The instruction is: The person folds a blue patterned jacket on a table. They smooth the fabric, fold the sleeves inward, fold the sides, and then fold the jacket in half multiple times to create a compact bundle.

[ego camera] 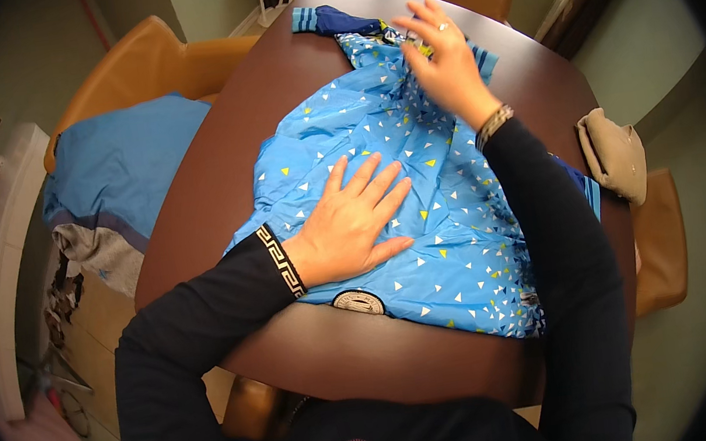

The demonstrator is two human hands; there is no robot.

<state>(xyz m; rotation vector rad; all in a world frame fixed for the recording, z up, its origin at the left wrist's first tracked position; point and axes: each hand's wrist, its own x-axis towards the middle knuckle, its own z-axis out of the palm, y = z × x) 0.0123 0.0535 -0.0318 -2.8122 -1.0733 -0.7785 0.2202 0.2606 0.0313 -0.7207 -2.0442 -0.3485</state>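
Note:
A light-blue jacket (pixel 347 122) patterned with small white, yellow and dark triangles lies spread and wrinkled on the dark brown table (pixel 215 171). My left hand (pixel 350 221) rests flat on its middle, fingers spread. Beneath that wrist, a round patch (pixel 358 302) shows at the jacket's near edge. My right hand (pixel 443 64) is over the jacket's far end, fingers apart and nothing in them; I cannot tell whether it touches the cloth. A dark-blue sleeve with a striped cuff (pixel 304 19) extends left at the far end. Another striped cuff (pixel 484 62) shows beside my right wrist.
A folded beige cloth (pixel 615 155) sits at the table's right edge, by a dark-blue striped piece of fabric (pixel 580 183). Tan chairs (pixel 129 69) surround the table. Blue clothing (pixel 120 156) and a grey garment (pixel 99 251) hang over the left chair.

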